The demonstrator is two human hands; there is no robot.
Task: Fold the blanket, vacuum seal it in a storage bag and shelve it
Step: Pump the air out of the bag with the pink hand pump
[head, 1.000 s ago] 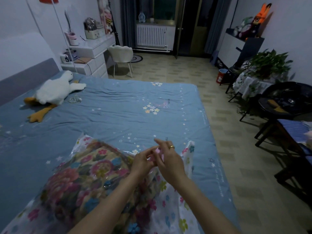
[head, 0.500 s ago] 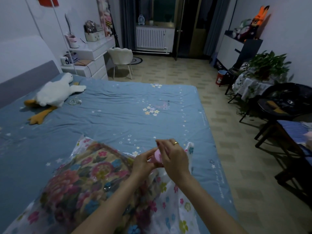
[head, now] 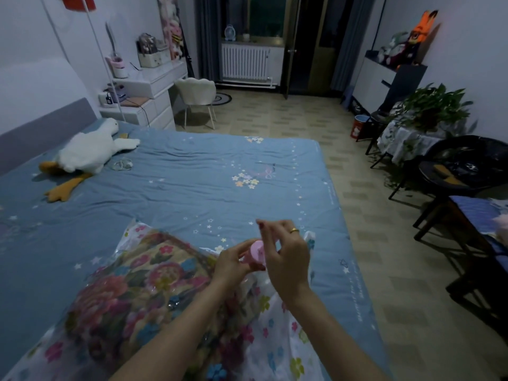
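A folded floral blanket (head: 132,292) lies inside a clear storage bag with printed flowers (head: 277,334) on the near part of the blue bed (head: 192,182). A round pink valve cap (head: 257,253) stands up from the bag's top. My left hand (head: 232,264) pinches the valve from the left. My right hand (head: 286,257), wearing a gold ring, curls its fingers over the cap from the right and hides part of it.
A white plush goose (head: 90,151) and a small clear item (head: 122,164) lie at the bed's far left. A white dresser (head: 148,97) and chair (head: 196,97) stand beyond. Right of the bed are tiled floor, a plant table (head: 420,125) and dark chairs (head: 464,171).
Both hands have closed in on the pink valve cap. The right hand's fingers, spread a second ago, now wrap over the cap.
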